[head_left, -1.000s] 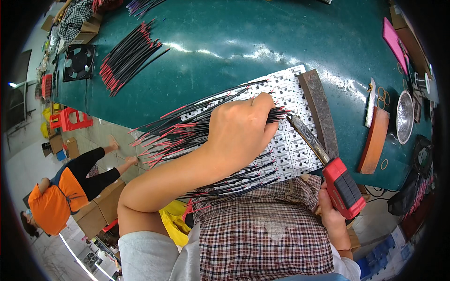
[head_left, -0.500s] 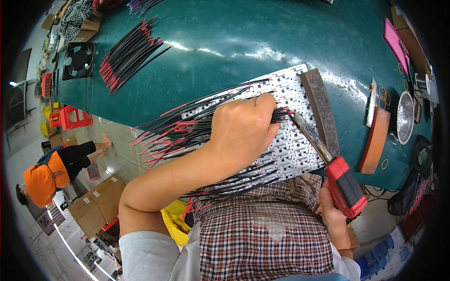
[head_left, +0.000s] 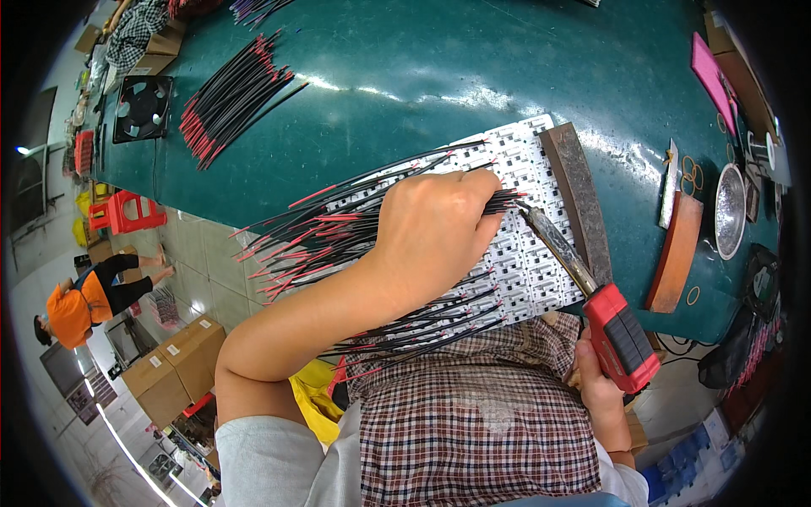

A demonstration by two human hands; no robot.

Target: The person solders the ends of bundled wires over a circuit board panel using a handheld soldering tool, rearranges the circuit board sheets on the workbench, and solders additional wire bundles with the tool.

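Note:
My left hand is closed around a bundle of thin black wires with red ends. It rests over a white panel of small circuit boards, and the wire tips stick out to the right past its fingers. In my right hand is a soldering iron with a red and black handle. Its tip points up and left, close to those wire tips; contact is too small to tell. More wires lie across the panel on both sides of my left hand, their right ends at the boards.
A dark bar lies along the panel's right edge. Farther right are a brown block, a metal bowl and rubber bands. A pile of black and red wires and a small fan sit far left. A person in orange is beyond the table.
My left hand has shifted very slightly left, and the soldering iron's tip has moved a little up and left. The person in orange has changed position and posture.

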